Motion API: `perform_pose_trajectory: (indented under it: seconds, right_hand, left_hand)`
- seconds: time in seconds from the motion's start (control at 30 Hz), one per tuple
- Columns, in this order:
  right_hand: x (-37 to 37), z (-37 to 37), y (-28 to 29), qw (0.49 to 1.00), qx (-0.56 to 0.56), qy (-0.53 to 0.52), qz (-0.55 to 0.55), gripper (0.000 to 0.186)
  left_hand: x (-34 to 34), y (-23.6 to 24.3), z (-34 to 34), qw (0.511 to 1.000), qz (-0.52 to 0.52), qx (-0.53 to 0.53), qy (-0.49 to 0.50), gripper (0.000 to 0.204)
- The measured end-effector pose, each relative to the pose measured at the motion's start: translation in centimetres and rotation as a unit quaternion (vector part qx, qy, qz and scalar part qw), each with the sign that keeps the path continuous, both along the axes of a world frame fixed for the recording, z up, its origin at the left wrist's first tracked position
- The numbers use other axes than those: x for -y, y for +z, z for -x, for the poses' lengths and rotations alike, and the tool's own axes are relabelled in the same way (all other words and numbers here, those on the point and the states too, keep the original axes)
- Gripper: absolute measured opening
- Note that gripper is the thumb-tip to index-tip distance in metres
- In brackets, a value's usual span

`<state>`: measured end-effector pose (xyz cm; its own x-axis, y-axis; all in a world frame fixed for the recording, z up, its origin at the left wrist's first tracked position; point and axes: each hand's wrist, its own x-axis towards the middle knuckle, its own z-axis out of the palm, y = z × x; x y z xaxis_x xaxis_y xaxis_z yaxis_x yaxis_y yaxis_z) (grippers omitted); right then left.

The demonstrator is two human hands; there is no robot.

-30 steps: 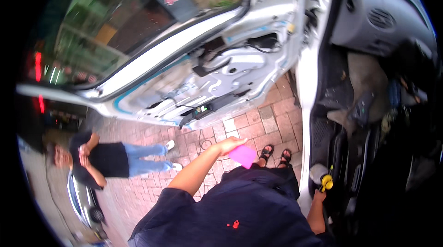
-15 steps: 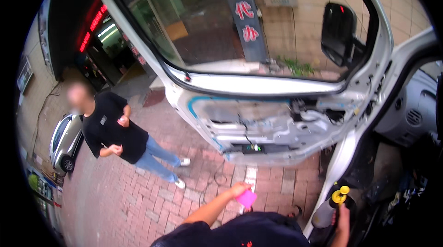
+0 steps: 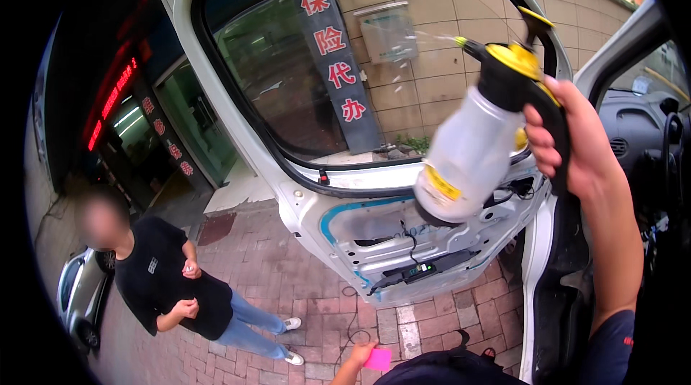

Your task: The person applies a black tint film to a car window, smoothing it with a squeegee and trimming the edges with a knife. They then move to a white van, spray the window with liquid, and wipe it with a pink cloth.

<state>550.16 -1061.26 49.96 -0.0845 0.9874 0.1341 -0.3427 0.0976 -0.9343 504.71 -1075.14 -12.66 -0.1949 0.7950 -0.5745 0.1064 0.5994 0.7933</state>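
My right hand [image 3: 558, 133] is wrapped round the black handle of a pump spray bottle [image 3: 471, 151], which has a translucent white body and a yellow-and-black top. The bottle is raised and tilted in front of the open car door, its nozzle toward the window glass [image 3: 281, 83]. A thin jet of liquid leaves the nozzle, and white drops show before the glass. Low at the front, my left hand [image 3: 362, 352] pinches a flat pink scraper card [image 3: 378, 360]. The white car door [image 3: 288, 201] has its inner trim off, showing bare metal, blue sealant and wiring.
A person [image 3: 173, 277] in a black shirt and jeans stands on the brick paving at the left. Behind them is a parked car [image 3: 83, 299]. The dashboard [image 3: 633, 126] lies at the right, and a tiled wall [image 3: 461, 3] stands beyond the door.
My right hand has lifted the spray bottle from low beside the door opening up to window height, and liquid now sprays out. The view has tilted upward; the pink card stays in my left hand.
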Motion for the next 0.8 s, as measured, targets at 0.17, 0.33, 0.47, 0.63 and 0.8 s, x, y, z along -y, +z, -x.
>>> perform_pose_trajectory:
  seconds: [0.17, 0.33, 0.47, 0.63, 0.8]
  right_hand:
    - [-0.3, 6.8, 3.8, 0.996, 0.052, 0.076, -0.019, 0.044]
    - [1.1, 7.0, 4.2, 0.997, 0.012, 0.058, -0.057, 0.044]
    - [2.7, 3.6, 3.1, 0.995, -0.028, -0.020, -0.094, 0.042]
    - [5.2, 0.5, -1.5, 0.991, 0.057, -0.117, -0.006, 0.056]
    - [7.3, -1.1, -11.7, 0.976, 0.106, -0.165, 0.092, 0.050]
  left_hand:
    - [2.7, -4.8, 4.3, 0.999, 0.006, 0.019, 0.028, 0.036]
    - [4.9, -9.1, 7.9, 0.999, -0.010, 0.020, 0.042, 0.036]
    - [6.3, -8.9, 9.6, 0.999, 0.002, -0.036, 0.037, 0.036]
    - [0.5, 1.2, 8.2, 0.995, -0.071, -0.056, -0.047, 0.037]
    - [-8.3, 11.5, 2.4, 0.976, -0.174, -0.053, -0.119, 0.030]
